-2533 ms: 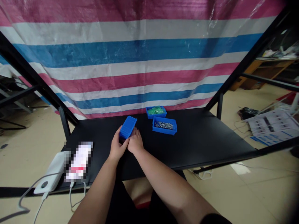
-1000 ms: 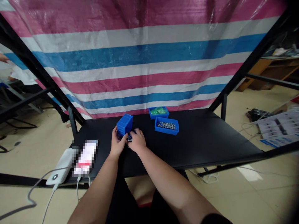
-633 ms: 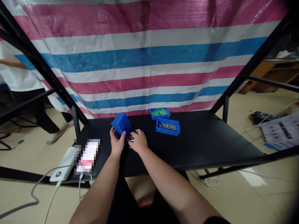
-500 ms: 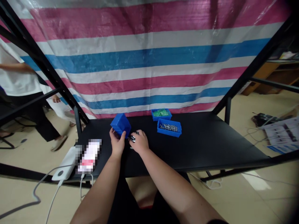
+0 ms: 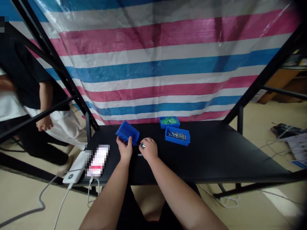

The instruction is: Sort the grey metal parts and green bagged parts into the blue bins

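Head view, left hand: my fingers of the left hand (image 5: 124, 150) grip a tilted blue bin (image 5: 128, 131).
Right hand: my right hand (image 5: 149, 149) curls over shiny pieces (image 5: 143, 145), just beside that bin.
Loose piece: one small silvery piece (image 5: 139, 155) lies at 6 o'clock from between my hands, on the black table (image 5: 211, 156).
Other bins: green-filled bin (image 5: 169, 126) at 2 o'clock; metal-filled bin (image 5: 177, 142) between 2 and 3.
Left edge: pixelated phone (image 5: 98, 161) and white power bank (image 5: 77, 167) at 8, cables trailing off.
Barrier: striped sheet (image 5: 155, 67) at 12.
Hard to make out: people at 10, cut off and crossed by frame bars; my right fingertips and their piece count.
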